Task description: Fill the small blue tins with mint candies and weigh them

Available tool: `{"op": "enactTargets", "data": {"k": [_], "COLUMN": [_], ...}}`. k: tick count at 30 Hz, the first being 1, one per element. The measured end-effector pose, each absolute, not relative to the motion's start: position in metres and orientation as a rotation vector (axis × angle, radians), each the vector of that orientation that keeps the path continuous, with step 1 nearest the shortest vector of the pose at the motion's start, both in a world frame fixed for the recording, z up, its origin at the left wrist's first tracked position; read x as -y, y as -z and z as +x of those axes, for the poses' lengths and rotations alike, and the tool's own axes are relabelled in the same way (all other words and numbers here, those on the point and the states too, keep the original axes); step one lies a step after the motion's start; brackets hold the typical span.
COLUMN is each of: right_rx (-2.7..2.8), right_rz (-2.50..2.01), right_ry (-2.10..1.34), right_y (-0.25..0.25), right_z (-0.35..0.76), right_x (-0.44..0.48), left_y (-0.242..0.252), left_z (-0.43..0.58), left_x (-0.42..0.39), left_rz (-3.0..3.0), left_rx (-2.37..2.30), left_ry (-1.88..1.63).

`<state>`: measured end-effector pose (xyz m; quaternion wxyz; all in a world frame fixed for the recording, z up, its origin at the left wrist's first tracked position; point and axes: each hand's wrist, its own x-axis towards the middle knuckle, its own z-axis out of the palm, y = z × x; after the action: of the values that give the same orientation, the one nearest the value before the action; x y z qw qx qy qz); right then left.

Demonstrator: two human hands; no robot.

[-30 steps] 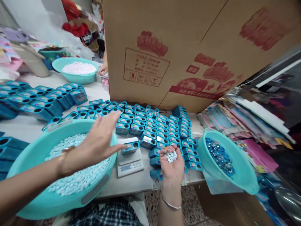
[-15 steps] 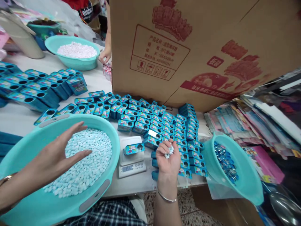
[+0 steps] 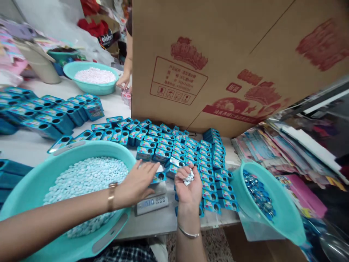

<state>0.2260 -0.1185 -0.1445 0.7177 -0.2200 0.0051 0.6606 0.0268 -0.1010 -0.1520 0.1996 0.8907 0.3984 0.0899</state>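
Observation:
My left hand (image 3: 136, 182) stretches over the small digital scale (image 3: 152, 203), its fingers extended and thumb apart. Under and beside those fingers lies a blue tin (image 3: 159, 177) on the scale; most of it is hidden, and whether the hand touches it I cannot tell. My right hand (image 3: 191, 187) is palm up with fingers curled around several pale candies (image 3: 189, 178). To its left and behind it stand blue tins (image 3: 163, 154) in rows, with dark round holes on top. A turquoise basin (image 3: 124, 153) of pale blue candies sits beneath my left forearm.
A large cardboard box (image 3: 223, 54) walls off the back. At right are a turquoise basin (image 3: 286, 203) of shiny blue pieces and stacked printed sheets (image 3: 253, 145). More blue tins (image 3: 54, 112) and a basin (image 3: 89, 87) of pale candies stand back left, near another person's hand (image 3: 124, 80).
My left hand has moved right, from above the candy basin to the tin on the scale. My right hand still holds candies. The view has shifted slightly.

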Motion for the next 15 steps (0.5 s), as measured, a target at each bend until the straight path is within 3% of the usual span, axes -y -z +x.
{"op": "enactTargets", "data": {"k": [3,9,12,15], "right_rx": [0.027,-0.042,-0.070,-0.070], "right_rz": [-0.473,-0.464,-0.480,-0.535], "right_ry": [-1.479,-1.421,-1.408,-1.436], "right_y": [0.141,0.137,0.137,0.141], "right_z": [0.232,0.252,0.258,0.264], "right_x": [0.126,0.142,0.145,0.143], "left_y": [0.151,0.071,0.040,0.051], "left_z": [0.039,-0.032,-0.091,-0.140], "left_x": [0.099,0.041,-0.017,-0.066], "left_rz": [2.472,2.372,2.245,2.052], "left_rx": [-1.067,-1.454,-1.923,-2.167], "left_ry": [-0.188,-0.764,-0.650,-0.500]}}
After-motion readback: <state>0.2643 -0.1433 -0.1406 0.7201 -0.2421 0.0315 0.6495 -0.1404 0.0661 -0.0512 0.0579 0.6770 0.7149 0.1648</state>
